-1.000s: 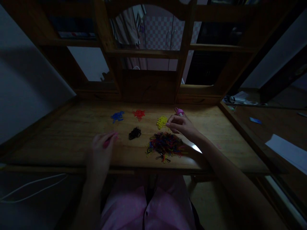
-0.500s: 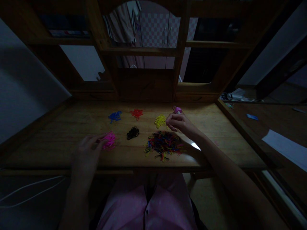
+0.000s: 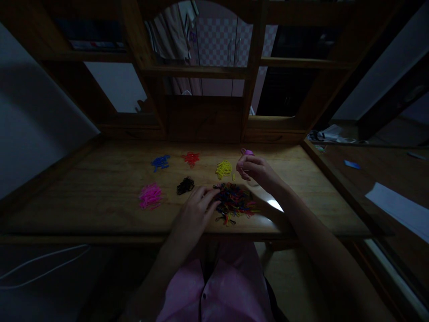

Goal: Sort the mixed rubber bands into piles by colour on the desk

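Observation:
A mixed pile of small coloured loops (image 3: 236,201), which look like rubber bands, lies in front of me. My left hand (image 3: 201,203) reaches its left edge, fingertips and thumb spread apart on the loops. Above the pile's far side hovers my right hand (image 3: 253,169), fingers curled together; whatever they hold is too small to make out. Something pink (image 3: 248,152) sits on one of its fingers. Beside that hand are a yellow pile (image 3: 223,169) and a single yellow loop (image 3: 233,177). A black pile (image 3: 185,185) lies just beyond my left hand.
Farther left are a pink pile (image 3: 150,196), a blue pile (image 3: 160,162) and a red pile (image 3: 191,158). They lie on a wooden desk (image 3: 100,192) with a shelf frame (image 3: 204,118) along its back. Paper (image 3: 398,205) lies on the surface at right.
My left hand has moved right, from the pink pile to the mixed pile. My right hand has shifted slightly right, away from the yellow pile and the single yellow loop.

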### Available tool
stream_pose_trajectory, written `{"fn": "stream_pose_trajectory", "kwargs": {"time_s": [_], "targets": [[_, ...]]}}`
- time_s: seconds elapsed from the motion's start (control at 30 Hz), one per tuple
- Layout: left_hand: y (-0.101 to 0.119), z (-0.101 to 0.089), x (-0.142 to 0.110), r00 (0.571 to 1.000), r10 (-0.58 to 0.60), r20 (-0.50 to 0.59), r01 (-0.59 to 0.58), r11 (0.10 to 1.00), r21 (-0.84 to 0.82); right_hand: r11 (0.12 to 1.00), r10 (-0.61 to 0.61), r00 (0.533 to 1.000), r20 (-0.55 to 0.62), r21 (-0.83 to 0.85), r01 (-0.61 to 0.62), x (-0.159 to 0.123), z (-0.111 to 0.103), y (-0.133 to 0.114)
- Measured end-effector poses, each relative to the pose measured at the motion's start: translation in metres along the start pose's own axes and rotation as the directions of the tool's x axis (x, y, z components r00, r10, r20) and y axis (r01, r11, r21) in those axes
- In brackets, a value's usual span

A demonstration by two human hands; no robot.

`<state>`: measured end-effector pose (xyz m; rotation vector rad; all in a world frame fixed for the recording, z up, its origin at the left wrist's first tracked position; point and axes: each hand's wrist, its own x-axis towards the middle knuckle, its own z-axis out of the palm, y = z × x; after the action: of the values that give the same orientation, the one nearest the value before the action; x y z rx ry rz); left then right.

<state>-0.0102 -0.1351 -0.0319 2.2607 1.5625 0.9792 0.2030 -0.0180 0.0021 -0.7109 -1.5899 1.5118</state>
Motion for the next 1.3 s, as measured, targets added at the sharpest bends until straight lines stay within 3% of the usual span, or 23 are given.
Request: {"fn": "stream_pose_trajectory", "kwargs": {"time_s": [0.23, 0.53, 0.83, 1.1, 1.3], "targets": [[-0.012, 0.005, 0.019, 0.992, 0.072, 0.101, -0.087, 0.985, 0.152, 0.995, -0.018, 0.998, -0.059, 0.101, 0.024, 0.002, -0.009, -0.006], [-0.009, 0.003, 0.028, 0.983, 0.068, 0.169, -0.103, 0.973, 0.207, 0.979, -0.015, 0.996, -0.089, 0.199, 0.032, 0.002, -0.015, -0.011], [0.003, -0.010, 0.034, 0.990, 0.080, 0.115, -0.088, 0.994, 0.065, 0.974, -0.021, 0.996, -0.085, 0.222, 0.039, 0.002, -0.017, -0.010], [0.021, 0.006, 0.055, 0.950, 0.108, 0.292, -0.123, 0.992, 0.031, 0.982, -0.014, 0.995, -0.101, 0.187, 0.032, 0.004, -0.018, -0.008], [0.017, 0.019, 0.057, 0.942, 0.114, 0.316, -0.129, 0.991, 0.026, 0.981, -0.012, 0.996, -0.085, 0.190, 0.028, 0.004, -0.016, -0.008]]}}
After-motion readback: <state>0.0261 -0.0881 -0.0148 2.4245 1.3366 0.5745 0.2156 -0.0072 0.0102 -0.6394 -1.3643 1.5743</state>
